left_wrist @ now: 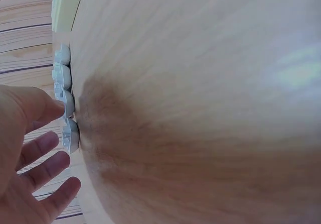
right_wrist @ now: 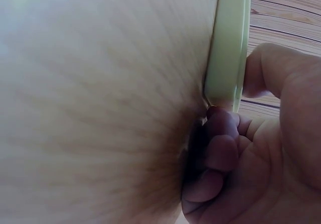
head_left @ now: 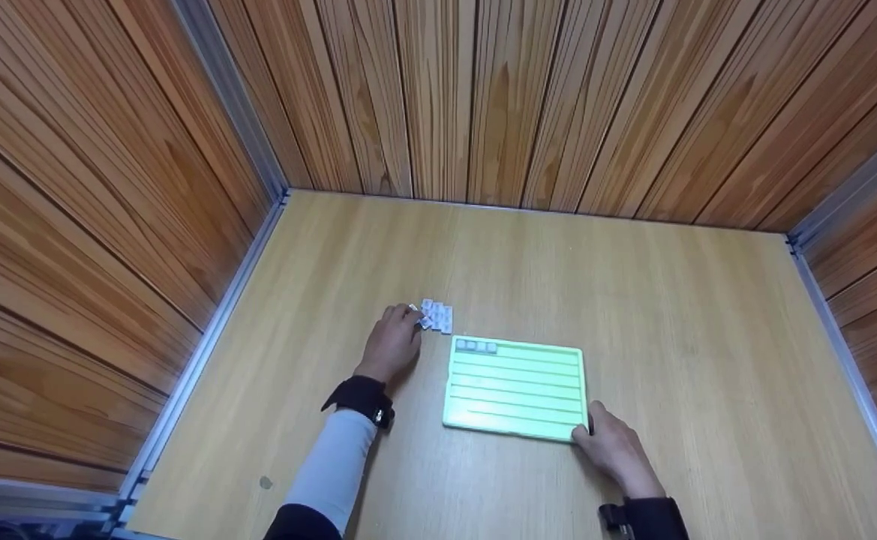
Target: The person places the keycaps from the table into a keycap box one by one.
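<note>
My left hand (head_left: 391,345) reaches down to a small group of pale tiles (head_left: 446,320) on the table, beyond the tray's far left corner. In the left wrist view the thumb tip touches one raised-faced tile (left_wrist: 69,103) in a row, three other fingers are spread loosely, and the index finger is hidden. A light green tray (head_left: 517,397) with several ridged rows lies flat to the right. Several grey-white tiles (head_left: 476,346) sit at the left end of its top row. My right hand (head_left: 612,444) grips the tray's near right corner, thumb over the rim and fingers curled below.
The wooden table (head_left: 513,255) is enclosed by plank-patterned walls (head_left: 438,97) at the back and both sides. Metal framing (head_left: 209,330) runs along the left edge. A small dark spot (head_left: 265,482) marks the table at the near left.
</note>
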A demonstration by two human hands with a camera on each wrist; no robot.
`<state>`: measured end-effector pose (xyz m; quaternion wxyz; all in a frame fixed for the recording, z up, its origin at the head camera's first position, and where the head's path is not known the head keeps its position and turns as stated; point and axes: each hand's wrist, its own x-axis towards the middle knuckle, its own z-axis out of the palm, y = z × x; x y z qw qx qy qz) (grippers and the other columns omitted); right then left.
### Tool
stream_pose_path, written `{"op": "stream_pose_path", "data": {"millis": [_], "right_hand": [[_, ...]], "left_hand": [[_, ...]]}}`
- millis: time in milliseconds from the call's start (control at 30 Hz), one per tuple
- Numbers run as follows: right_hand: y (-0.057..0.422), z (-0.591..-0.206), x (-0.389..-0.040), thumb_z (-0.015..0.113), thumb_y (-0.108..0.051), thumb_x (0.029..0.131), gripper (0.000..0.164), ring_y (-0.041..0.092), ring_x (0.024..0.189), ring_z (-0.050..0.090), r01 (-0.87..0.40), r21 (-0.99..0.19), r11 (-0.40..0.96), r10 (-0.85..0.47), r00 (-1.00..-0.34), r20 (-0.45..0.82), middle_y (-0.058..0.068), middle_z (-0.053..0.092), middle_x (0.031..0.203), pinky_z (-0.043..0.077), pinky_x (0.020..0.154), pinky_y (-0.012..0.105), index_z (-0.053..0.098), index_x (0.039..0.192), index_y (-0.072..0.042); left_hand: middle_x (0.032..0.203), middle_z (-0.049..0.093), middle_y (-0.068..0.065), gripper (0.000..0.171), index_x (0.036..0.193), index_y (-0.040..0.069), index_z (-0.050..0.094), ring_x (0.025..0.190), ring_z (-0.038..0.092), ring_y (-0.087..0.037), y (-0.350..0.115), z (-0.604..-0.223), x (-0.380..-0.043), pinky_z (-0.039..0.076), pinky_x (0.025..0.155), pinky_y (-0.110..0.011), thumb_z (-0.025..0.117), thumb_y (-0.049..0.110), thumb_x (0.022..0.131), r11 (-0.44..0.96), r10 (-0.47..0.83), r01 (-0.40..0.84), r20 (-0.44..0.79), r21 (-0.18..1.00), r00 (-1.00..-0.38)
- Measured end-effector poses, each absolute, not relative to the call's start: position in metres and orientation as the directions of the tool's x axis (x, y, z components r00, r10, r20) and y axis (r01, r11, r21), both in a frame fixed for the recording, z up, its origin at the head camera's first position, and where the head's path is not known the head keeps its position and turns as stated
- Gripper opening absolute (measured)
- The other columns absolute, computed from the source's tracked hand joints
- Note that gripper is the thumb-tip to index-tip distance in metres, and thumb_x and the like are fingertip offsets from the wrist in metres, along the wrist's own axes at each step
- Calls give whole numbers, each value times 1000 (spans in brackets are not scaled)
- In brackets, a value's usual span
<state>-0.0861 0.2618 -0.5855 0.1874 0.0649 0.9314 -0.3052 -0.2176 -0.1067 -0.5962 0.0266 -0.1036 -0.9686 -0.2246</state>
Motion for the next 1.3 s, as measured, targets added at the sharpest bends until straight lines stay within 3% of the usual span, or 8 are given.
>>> {"op": "stream_pose_path", "data": {"millis": [600, 967, 1300], "right_hand": [[262, -585, -86, 55, -14, 91, 13, 21, 67, 42, 217, -541, 813, 3, -930, -368, 4, 40, 76, 31, 57, 31, 44, 92, -7], [262, -587, -87, 55, -16, 93, 14, 21, 69, 41, 258, -531, 807, 16, -909, -417, 4, 40, 78, 31, 59, 31, 45, 95, -6], [262, -586, -87, 55, -16, 93, 15, 21, 70, 42, 256, -536, 805, 15, -910, -413, 4, 41, 79, 32, 59, 32, 45, 97, -6]], "left_hand": [[122, 63, -13, 28, 122, 4, 70, 114, 58, -29, -107, -604, -223, 54, 89, -43, 64, 7, 95, 882, 166, 204, 126, 424, -978], [118, 59, -11, 27, 124, 2, 68, 109, 58, -25, -104, -602, -223, 53, 89, -37, 62, 7, 98, 885, 146, 157, 60, 437, -987], [100, 61, -12, 15, 109, -1, 72, 95, 59, -25, -104, -603, -224, 53, 79, -37, 64, 3, 97, 863, 116, 162, 125, 479, -985]]}}
